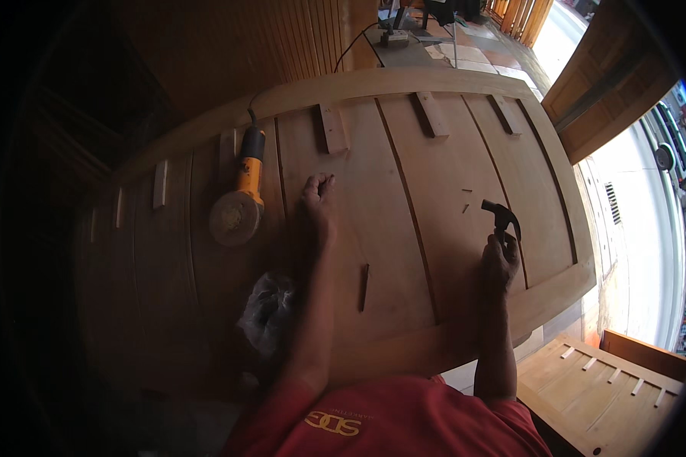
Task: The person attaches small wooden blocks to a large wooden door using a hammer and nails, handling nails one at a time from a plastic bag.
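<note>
My right hand (501, 260) grips a claw hammer (503, 217) just below its head, above the right part of a large wooden door panel (343, 259). Two small nail-like pieces (466, 199) lie on the wood left of the hammer head. My left hand (318, 194) is closed in a pinch over the middle of the panel; what its fingertips hold is too small to make out. Beyond it a short wood block (332, 129) rests on the panel. A thin dark stick (364, 288) lies between my forearms.
A yellow and black angle grinder (248, 179) lies left of my left hand, its cord running to the far edge. A crumpled clear plastic bag (268, 311) sits beside my left forearm. More wood blocks (432, 116) line the panel's far side. Another panel (587, 396) stands at lower right.
</note>
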